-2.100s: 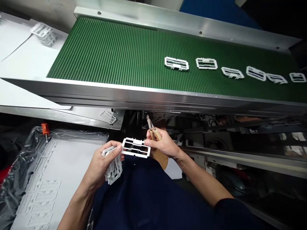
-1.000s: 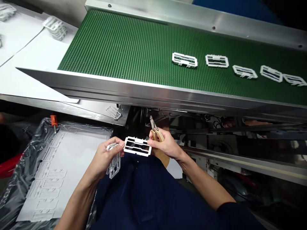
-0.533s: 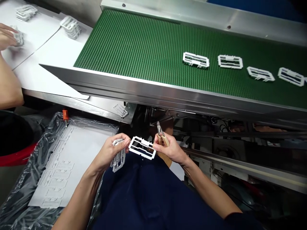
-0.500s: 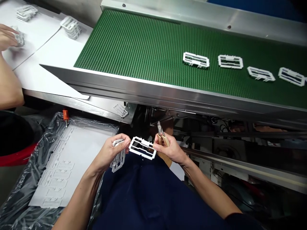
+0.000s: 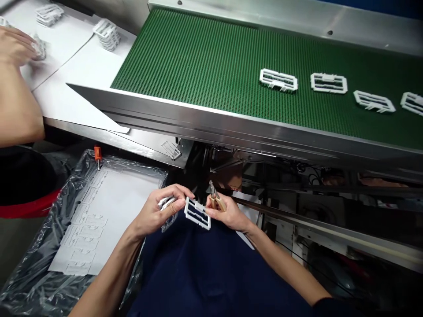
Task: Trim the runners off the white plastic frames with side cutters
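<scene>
My left hand (image 5: 161, 210) is closed around a few white plastic frames (image 5: 169, 223) held together, partly hidden by the fingers. Between my two hands is one more white plastic frame (image 5: 197, 214), tilted, its left edge by my left fingertips. My right hand (image 5: 228, 215) touches that frame's right side with thumb and finger. The same hand grips a pair of nippers (image 5: 217, 200) with tan handles, jaws pointing up and away from the frame. Both hands are in front of my dark blue clothing (image 5: 205, 268).
A green conveyor belt (image 5: 198, 57) carries several white frames (image 5: 278, 80). Stacked frames (image 5: 107, 34) stand on the white-covered table (image 5: 76, 66), where another person's hand (image 5: 16, 44) holds some. A plastic-lined bin (image 5: 36, 246) holds a sheet with flat frames. An orange-handled tool (image 5: 98, 155) is at its rim.
The single frame has tilted and turned between my hands, and my right hand has come closer to my left. The nippers moved along. The other person's hand has shifted slightly over the table.
</scene>
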Available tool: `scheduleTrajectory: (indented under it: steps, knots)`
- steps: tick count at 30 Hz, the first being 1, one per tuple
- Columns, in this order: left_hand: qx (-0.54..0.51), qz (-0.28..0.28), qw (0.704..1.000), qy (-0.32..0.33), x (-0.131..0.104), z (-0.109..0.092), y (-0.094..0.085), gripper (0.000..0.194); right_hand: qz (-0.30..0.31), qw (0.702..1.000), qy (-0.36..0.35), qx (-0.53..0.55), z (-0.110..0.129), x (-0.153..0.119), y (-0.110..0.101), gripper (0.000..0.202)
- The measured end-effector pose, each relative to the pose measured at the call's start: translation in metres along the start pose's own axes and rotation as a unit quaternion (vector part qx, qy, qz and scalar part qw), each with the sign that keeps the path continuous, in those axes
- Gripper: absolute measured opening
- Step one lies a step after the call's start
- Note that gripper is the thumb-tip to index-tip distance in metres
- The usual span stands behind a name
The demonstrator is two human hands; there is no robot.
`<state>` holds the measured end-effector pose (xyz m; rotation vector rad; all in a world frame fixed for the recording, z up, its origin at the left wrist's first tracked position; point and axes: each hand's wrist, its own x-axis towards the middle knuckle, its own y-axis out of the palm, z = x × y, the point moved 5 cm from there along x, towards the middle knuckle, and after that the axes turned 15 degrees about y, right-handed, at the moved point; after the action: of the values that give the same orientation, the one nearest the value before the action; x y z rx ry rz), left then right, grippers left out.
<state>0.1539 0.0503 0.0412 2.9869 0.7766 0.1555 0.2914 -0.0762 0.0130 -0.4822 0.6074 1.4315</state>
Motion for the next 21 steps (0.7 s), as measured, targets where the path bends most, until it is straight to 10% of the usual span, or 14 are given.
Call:
scheduleTrajectory:
  steps: [9,21]
  knots:
    - [-0.003,0.106,0.994,-0.01,-0.005,-0.013,0.019,0.015,-0.041,0.97,-0.028,-0.24,0.017,-0.036,0.007,0.013]
    - [0.014,0.15,0.989,-0.008,0.005,-0.024,0.028,0.02,-0.069,0.803,-0.076,-0.587,0.078,-0.061,-0.017,0.032]
